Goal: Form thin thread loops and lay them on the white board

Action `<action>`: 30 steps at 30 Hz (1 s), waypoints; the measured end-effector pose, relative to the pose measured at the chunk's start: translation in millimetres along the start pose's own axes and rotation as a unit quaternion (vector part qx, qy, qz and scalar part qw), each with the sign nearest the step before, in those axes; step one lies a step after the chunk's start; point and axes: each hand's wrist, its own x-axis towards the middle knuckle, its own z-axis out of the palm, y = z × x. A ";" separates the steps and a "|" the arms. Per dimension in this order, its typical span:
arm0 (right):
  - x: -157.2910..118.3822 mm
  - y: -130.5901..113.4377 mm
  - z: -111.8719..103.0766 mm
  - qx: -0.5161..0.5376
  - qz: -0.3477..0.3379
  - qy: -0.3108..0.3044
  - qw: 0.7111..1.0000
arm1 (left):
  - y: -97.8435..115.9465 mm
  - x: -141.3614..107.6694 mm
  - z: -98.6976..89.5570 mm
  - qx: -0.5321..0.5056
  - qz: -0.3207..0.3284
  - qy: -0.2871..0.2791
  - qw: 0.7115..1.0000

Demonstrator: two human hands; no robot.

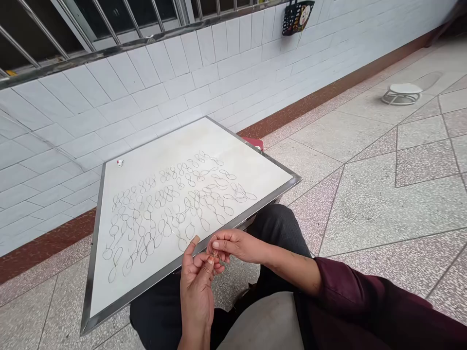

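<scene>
My left hand (199,277) and my right hand (233,244) meet over my lap, just off the near edge of the white table (248,150). Both are closed in a pinch at the fingertips. Between them is a thin looped strand (213,253), largely hidden by the fingers; whether it is wire or cord I cannot tell. A tan wrap covers the tip of my left index finger, which sticks up. On the tabletop lie several thin dark strands (149,243) twisted into figure-eight loops, spread in rough rows.
The table has a grey metal rim (160,274). A small white-and-red object (120,163) sits at its far left corner. Beyond stands a white tiled wall (226,78) with a barred window and a hanging black basket (292,19). A low white-seated chair (403,92) is at right.
</scene>
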 end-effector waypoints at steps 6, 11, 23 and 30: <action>3.7 -1.9 1.7 -0.076 -0.020 0.055 0.995 | -2.9 3.7 -0.4 0.088 0.044 -0.009 0.995; 4.7 -7.0 -2.6 -0.092 -0.017 0.040 0.995 | -3.3 1.2 3.4 0.132 0.068 -0.012 0.989; 10.8 -6.6 -13.6 -0.096 -0.047 0.065 0.992 | -2.7 15.3 16.4 -0.007 0.049 0.062 0.997; -5.9 1.9 -0.1 -0.220 -0.033 0.124 0.967 | 8.9 37.8 25.4 -0.045 0.069 0.117 0.990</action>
